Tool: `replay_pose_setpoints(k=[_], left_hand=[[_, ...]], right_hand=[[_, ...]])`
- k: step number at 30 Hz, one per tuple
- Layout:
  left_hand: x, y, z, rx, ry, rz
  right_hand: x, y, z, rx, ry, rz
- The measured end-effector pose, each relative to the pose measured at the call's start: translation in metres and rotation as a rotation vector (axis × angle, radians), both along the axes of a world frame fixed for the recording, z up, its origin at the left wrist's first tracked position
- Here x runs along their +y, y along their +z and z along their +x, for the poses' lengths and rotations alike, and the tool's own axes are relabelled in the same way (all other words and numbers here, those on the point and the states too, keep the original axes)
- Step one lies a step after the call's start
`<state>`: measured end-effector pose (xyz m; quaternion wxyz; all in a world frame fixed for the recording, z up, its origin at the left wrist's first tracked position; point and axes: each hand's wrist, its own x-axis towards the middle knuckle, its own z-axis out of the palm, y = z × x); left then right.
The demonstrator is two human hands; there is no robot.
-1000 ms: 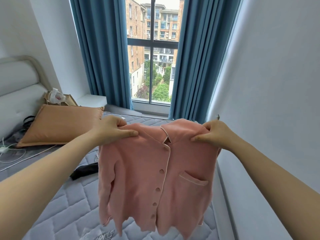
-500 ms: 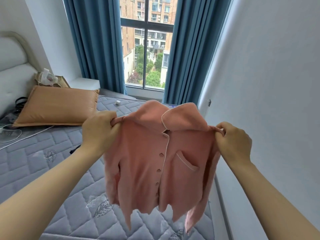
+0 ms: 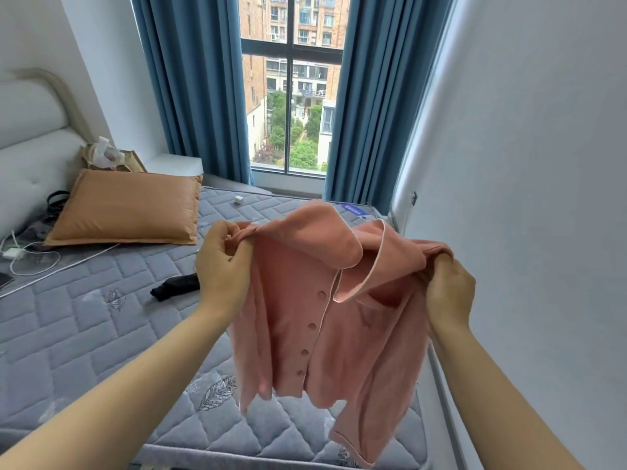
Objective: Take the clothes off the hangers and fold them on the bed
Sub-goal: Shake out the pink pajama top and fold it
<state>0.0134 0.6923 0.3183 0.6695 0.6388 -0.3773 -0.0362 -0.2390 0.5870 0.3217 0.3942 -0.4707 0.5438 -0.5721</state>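
- The pink shirt [image 3: 339, 334] hung in the air over the right side of the bed [image 3: 84, 327], close to the wall. It was buttoned, front toward the camera, and no hanger showed in it.
- The left hand [image 3: 222, 266] and right hand [image 3: 448, 290] each gripped one shoulder end, fingers [image 3: 217, 237] curled tight round bunched cloth.
- A second before, both hands had pinched the shoulders nearer the collar with the shirt hanging flat. Since then they had shifted outward to the sleeve seams, the collar had flopped forward and the right sleeve had swung loose.
- This probably meant the hanger step was done for this shirt, and laying it flat on the bed to fold came next.
- A tan pillow [image 3: 129, 212] and a dark bundle [image 3: 176, 286] lay on the bed to the left, clear of the likely landing spot.
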Motion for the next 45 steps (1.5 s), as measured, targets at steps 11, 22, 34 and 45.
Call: replay_pose_setpoints(k=[11, 22, 34, 45], left_hand=[[0.033, -0.013, 0.018, -1.064, -0.094, 0.044], [0.057, -0.055, 0.029, -1.112, -0.026, -0.015], [-0.106, -0.092, 0.096, -1.048, -0.229, 0.388], [-0.324, -0.328, 0.15, -0.608, -0.395, 1.266]], right_hand=[[0.04, -0.023, -0.01, 0.672, 0.114, -0.567], [0.05, -0.05, -0.034, 0.734, 0.094, -0.648], [-0.113, -0.106, 0.034, 0.898, 0.248, -0.346], [-0.314, -0.319, 0.166, 1.051, 0.719, 0.277]])
